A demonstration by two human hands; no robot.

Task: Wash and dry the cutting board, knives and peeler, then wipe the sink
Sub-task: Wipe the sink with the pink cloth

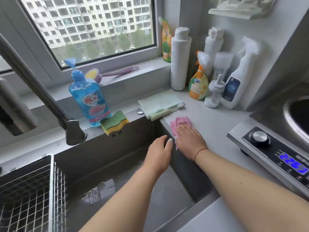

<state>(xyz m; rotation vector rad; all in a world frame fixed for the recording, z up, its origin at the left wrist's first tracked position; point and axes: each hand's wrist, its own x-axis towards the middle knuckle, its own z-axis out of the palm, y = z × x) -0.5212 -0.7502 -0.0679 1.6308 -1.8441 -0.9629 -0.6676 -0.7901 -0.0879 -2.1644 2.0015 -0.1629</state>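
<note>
My right hand [189, 139] lies flat on a pink cloth [181, 122], pressing it onto the grey counter at the sink's right rim [164, 123]. Part of the cloth hangs over the rim. My left hand [159, 153] hovers over the dark steel sink [127, 148], fingers loosely apart, holding nothing, just left of the right hand. The sink's floor looks wet. No cutting board, knife or peeler is in view.
A wire drying basket [33, 195] sits in the sink's left side. The faucet [71, 131], blue dish soap [90, 101] and a yellow-green sponge [114, 122] line the back rim. A folded green cloth [158, 102], spray bottles [199, 81] and an induction cooker [275, 151] stand at the right.
</note>
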